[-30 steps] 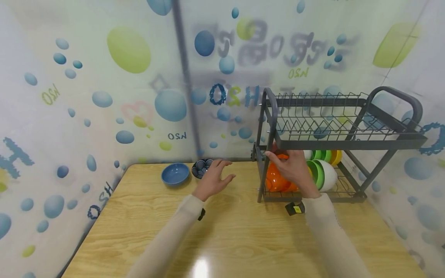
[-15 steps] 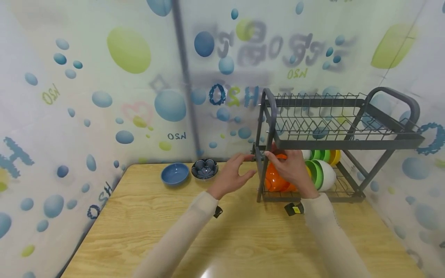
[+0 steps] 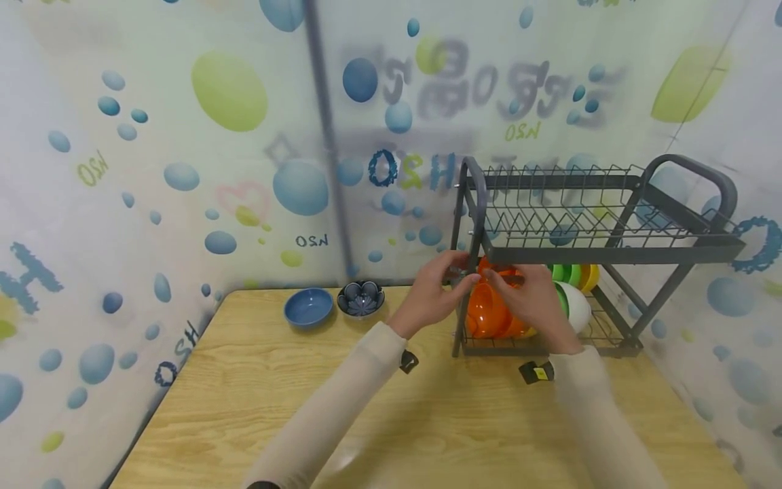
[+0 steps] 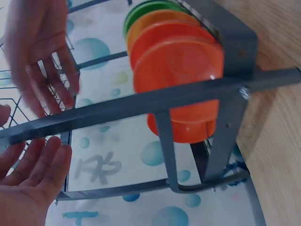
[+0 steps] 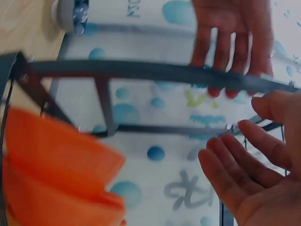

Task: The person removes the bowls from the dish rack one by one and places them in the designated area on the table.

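A two-tier dark dish rack (image 3: 605,255) stands at the right. On its lower tier are nested orange bowls (image 3: 485,316), with a green bowl (image 3: 562,299) and a white bowl (image 3: 577,309) farther right. At the rack's left post is my left hand (image 3: 427,295); whether its fingertips touch the post I cannot tell. My right hand (image 3: 531,295) is inside the frame, over the bowls, its fingers pointing toward the left one. Both wrist views show loosely extended fingers holding nothing, with the rack bar (image 4: 113,103) between the left hand (image 4: 33,179) and right hand (image 4: 42,52).
Left of the rack, a plain blue bowl (image 3: 308,309) and a dark flower-patterned bowl (image 3: 361,299) sit at the back of the wooden table (image 3: 256,380). A bubble-printed curtain (image 3: 244,170) hangs behind. The upper rack tier (image 3: 562,210) overhangs my right hand.
My left hand has moved right, from beside the patterned bowl to the rack's left post. My right hand has shifted slightly right, and more of the orange bowls shows.
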`<state>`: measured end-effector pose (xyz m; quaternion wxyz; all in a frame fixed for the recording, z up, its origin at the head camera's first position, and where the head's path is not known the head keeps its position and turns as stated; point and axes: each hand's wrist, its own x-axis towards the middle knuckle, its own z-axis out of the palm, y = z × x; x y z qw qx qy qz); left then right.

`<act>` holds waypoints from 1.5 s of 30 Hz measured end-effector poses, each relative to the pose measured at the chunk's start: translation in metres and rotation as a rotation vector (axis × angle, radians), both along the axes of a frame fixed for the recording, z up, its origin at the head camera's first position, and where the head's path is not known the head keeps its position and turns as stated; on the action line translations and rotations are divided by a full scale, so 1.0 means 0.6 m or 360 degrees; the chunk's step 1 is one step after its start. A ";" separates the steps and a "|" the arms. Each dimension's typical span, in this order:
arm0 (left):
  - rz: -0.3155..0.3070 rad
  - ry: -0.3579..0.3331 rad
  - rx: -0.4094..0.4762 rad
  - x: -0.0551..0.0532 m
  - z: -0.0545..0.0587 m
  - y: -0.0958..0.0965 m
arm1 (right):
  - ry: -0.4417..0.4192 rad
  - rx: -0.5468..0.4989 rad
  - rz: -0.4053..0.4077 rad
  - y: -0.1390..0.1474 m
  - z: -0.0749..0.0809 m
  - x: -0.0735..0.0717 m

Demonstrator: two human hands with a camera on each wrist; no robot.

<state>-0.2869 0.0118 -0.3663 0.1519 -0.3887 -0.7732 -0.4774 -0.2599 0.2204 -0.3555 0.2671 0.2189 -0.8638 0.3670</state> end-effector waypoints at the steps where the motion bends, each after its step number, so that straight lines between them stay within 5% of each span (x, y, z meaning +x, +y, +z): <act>1: -0.0008 -0.0007 0.0024 -0.001 0.004 0.004 | 0.0013 0.0025 -0.0020 0.006 -0.002 -0.001; 9: 0.0049 -0.0017 0.0192 -0.008 0.021 0.022 | -0.0132 0.0099 -0.0184 0.051 -0.024 -0.003; 20: 0.0094 -0.0034 0.0239 -0.010 0.015 0.025 | -0.0372 0.0164 -0.0410 0.133 -0.041 0.005; 26: 0.0138 -0.0012 0.0266 -0.009 0.011 0.026 | -0.0544 0.0216 -0.0523 0.178 -0.072 -0.005; 37: 0.0162 0.0006 0.0245 -0.010 0.007 0.036 | -0.1075 0.0046 -0.0659 0.237 -0.117 0.003; 45: 0.0166 0.0025 0.0250 -0.009 0.006 0.035 | -0.1271 -0.0112 -0.0740 0.239 -0.123 0.010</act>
